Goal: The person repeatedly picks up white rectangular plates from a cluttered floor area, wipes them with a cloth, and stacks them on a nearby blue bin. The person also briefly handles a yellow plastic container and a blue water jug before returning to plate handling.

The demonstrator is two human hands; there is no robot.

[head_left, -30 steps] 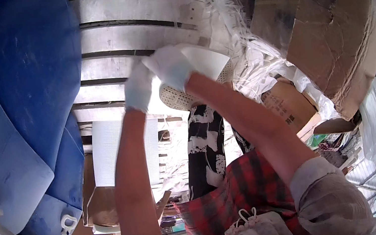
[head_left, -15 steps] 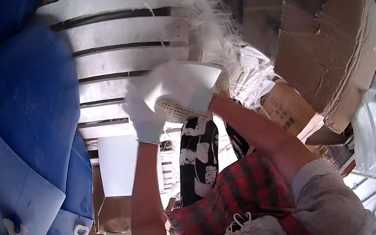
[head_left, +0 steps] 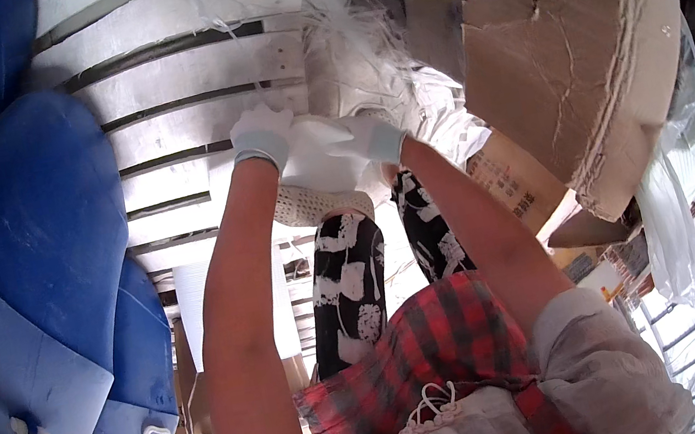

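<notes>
Sheet [head_left: 313, 167] just beyond the perforated shoe [head_left: 315, 204], where I have left hand [head_left: 261, 133] and right hand [head_left: 373, 137] spread, probably to steady it; whether either's clamped, I can't tell.

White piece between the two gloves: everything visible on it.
The white piece looks thin and sheet-like, perhaps plastic or card; glare washes out its texture. Its near part overlaps the perforated beige shoe in view, contact unclear. The left hand is at its left side; the right hand overlaps its right. Grip and outline are blurred.
</notes>
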